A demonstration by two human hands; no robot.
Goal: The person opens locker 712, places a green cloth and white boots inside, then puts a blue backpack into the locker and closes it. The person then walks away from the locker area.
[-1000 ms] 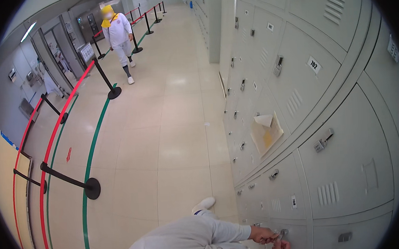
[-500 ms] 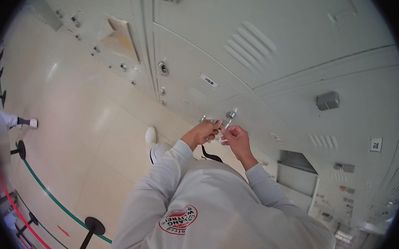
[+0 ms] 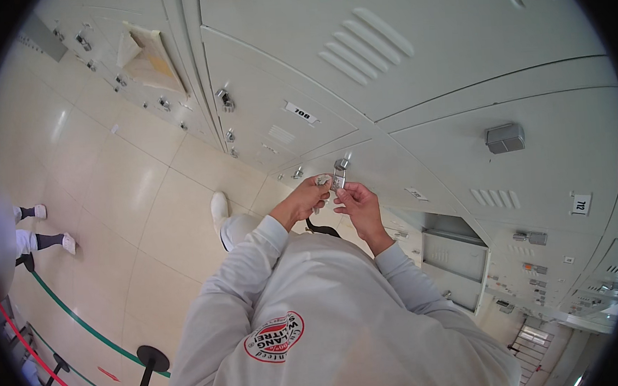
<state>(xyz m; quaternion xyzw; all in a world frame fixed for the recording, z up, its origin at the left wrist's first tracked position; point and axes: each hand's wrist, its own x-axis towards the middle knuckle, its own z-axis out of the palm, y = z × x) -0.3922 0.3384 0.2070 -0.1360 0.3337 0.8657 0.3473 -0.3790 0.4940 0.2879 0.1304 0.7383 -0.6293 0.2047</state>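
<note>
Facing a wall of grey lockers [image 3: 413,52], far side. Working the latch [image 3: 340,165] on the near door, centre. Left hand [image 3: 308,199] pinched on a small key [image 3: 326,181]; right hand [image 3: 355,198] steadying the padlock [image 3: 337,183]. Best to hold the lock still and turn gently.

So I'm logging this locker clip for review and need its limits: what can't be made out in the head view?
- What the left hand and right hand pinch at the latch: small and metallic, mostly covered by the fingers.
- Whether that latch is locked: too small.
- Inside of the open locker: dark, partly behind the right sleeve.
- Person at the left edge: blurred, cut off by the rim.
</note>
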